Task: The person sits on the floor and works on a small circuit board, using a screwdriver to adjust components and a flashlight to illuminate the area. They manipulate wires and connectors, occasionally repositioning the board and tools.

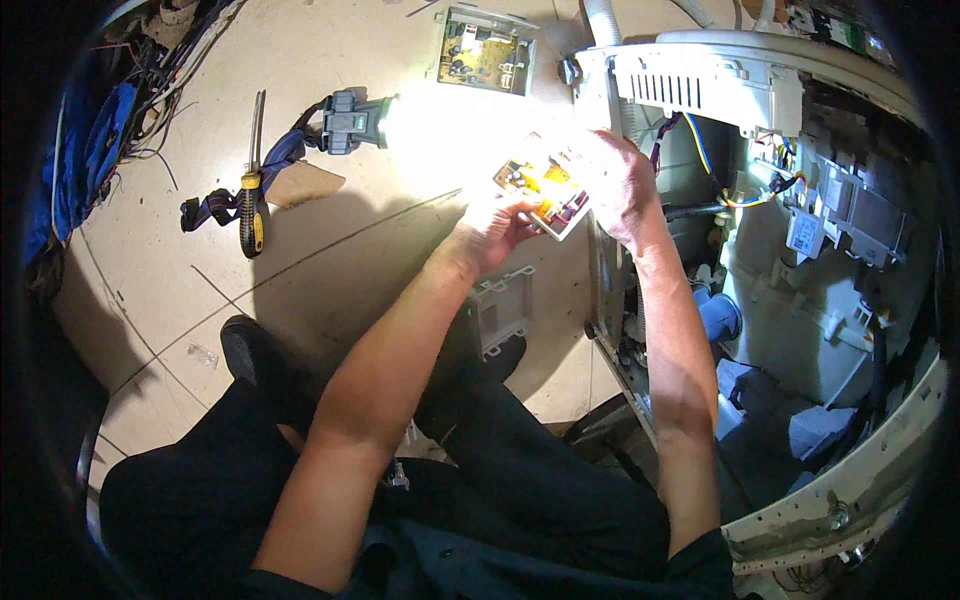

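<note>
My left hand [499, 225] grips the lower left side of a circuit board in a white plastic housing [551, 195], tilted above the floor. Yellow components and dark wires show on the board. At its upper right side is my right hand [619, 184], fingers bent in towards the board. Glare washes out those fingertips, so what they pinch is hidden. A lit headlamp [356, 122] lies on the floor to the left and shines across at the board. Below my left hand, near my shoe, an empty plastic housing frame [502, 307] rests on the floor.
Beyond my hands lies a second circuit board in a housing [480, 56]. A yellow-and-black screwdriver [252, 202] crosses the headlamp strap [281, 157]. On the right stands an opened appliance with a pale frame [840, 517], loose wires [701, 150] and a blue hose [718, 315]. Cables [180, 67] heap at left.
</note>
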The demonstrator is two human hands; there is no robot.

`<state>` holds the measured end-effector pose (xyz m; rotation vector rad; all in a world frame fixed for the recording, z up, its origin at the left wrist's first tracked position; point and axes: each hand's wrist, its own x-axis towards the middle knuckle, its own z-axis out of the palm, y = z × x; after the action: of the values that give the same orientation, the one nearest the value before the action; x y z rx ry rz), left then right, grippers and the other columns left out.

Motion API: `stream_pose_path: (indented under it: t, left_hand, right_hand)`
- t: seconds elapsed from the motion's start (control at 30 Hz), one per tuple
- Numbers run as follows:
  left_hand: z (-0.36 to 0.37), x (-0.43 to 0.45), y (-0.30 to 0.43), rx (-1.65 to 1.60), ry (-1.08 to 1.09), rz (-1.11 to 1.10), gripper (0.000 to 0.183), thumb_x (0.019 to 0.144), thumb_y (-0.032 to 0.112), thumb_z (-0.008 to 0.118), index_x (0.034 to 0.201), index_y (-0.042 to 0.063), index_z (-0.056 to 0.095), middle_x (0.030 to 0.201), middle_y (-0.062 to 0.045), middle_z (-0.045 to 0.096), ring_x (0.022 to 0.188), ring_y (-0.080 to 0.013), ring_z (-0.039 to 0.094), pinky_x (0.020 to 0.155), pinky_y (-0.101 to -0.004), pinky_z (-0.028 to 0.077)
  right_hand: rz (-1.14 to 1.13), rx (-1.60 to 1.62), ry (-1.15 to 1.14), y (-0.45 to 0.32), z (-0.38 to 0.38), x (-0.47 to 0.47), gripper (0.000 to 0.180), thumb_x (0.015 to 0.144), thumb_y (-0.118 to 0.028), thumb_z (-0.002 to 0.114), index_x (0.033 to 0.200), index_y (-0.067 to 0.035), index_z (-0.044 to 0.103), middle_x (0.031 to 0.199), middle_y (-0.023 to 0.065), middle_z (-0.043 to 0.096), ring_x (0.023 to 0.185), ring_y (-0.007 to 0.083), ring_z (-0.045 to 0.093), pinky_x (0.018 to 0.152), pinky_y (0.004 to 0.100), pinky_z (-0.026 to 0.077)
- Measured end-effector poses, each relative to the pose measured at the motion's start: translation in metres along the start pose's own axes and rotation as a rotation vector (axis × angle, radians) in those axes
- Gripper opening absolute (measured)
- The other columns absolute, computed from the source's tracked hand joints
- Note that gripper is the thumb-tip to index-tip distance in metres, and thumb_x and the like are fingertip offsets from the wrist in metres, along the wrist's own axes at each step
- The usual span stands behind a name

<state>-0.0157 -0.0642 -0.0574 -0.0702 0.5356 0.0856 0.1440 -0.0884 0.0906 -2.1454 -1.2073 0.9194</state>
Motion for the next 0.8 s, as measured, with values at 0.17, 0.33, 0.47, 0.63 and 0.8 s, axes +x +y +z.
stream_pose_path:
  t: [0.17, 0.33, 0.47, 0.63, 0.8]
  left_hand:
    - [0.006, -0.006, 0.008, -0.025, -0.019, -0.036, 0.049, 0.09, 0.004, 0.072, 0.137, 0.005, 0.057, 0.124, -0.008, 0.071, 0.108, -0.0208, 0.071, 0.094, -0.0392, 0.059]
    - [0.002, -0.003, 0.006, 0.024, 0.017, -0.044, 0.047, 0.09, 0.005, 0.073, 0.135, 0.007, 0.058, 0.124, -0.008, 0.071, 0.108, -0.0206, 0.071, 0.092, -0.0395, 0.06]
    - [-0.002, -0.001, 0.002, -0.002, 0.017, -0.037, 0.046, 0.09, 0.006, 0.073, 0.134, 0.008, 0.058, 0.122, -0.008, 0.072, 0.107, -0.0207, 0.071, 0.092, -0.04, 0.06]
    - [-0.002, -0.001, 0.003, 0.057, 0.038, -0.05, 0.044, 0.091, 0.006, 0.074, 0.133, 0.009, 0.059, 0.119, -0.007, 0.072, 0.105, -0.0209, 0.072, 0.089, -0.0402, 0.061]
    - [-0.002, -0.002, 0.002, 0.069, 0.039, -0.05, 0.042, 0.091, 0.007, 0.074, 0.131, 0.009, 0.061, 0.118, -0.006, 0.073, 0.103, -0.0192, 0.072, 0.086, -0.037, 0.061]
  right_hand:
    - [-0.301, -0.41, -0.022, 0.014, -0.013, 0.002, 0.028, 0.092, -0.001, 0.063, 0.119, 0.001, 0.07, 0.119, 0.0136, 0.072, 0.105, 0.0293, 0.071, 0.093, 0.0349, 0.056]
    - [-0.06, -0.254, -0.004, 0.013, -0.012, -0.001, 0.027, 0.094, -0.001, 0.066, 0.121, 0.003, 0.069, 0.118, 0.0168, 0.073, 0.103, 0.029, 0.073, 0.092, 0.0334, 0.059]
    - [-0.045, -0.331, -0.03, 0.012, -0.012, 0.005, 0.025, 0.095, -0.004, 0.066, 0.118, 0.002, 0.07, 0.113, 0.0176, 0.073, 0.099, 0.0301, 0.073, 0.087, 0.0339, 0.059]
    - [-0.132, -0.39, 0.009, 0.024, -0.002, 0.016, 0.021, 0.093, -0.01, 0.068, 0.111, 0.0, 0.073, 0.102, 0.0176, 0.074, 0.091, 0.0309, 0.072, 0.079, 0.0368, 0.058]
    - [-0.235, -0.521, -0.003, 0.023, 0.002, 0.02, 0.019, 0.093, -0.016, 0.07, 0.104, -0.002, 0.075, 0.095, 0.0164, 0.073, 0.084, 0.0315, 0.07, 0.075, 0.0383, 0.057]
